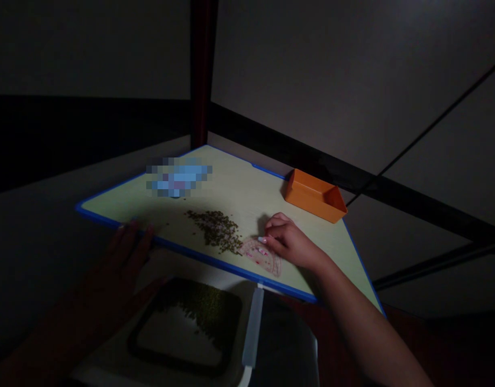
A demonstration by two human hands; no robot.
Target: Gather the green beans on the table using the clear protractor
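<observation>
Many small grains (218,230) lie heaped toward the near edge of the desk (243,191), just beside a protractor (267,262). The left hand (116,266) is open, fingers spread at that edge; the right hand (290,242) curls at the protractor, whether gripping it I cannot tell. Small, slow strokes would likely keep grains from spilling over.

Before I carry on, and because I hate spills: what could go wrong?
The loose grains lie near the front edge of the board; a sweep could push some over. The protractor sits beside them, so shifting it might scatter a few. The orange tray stands at the board's edge; a knock could tip it off.
</observation>
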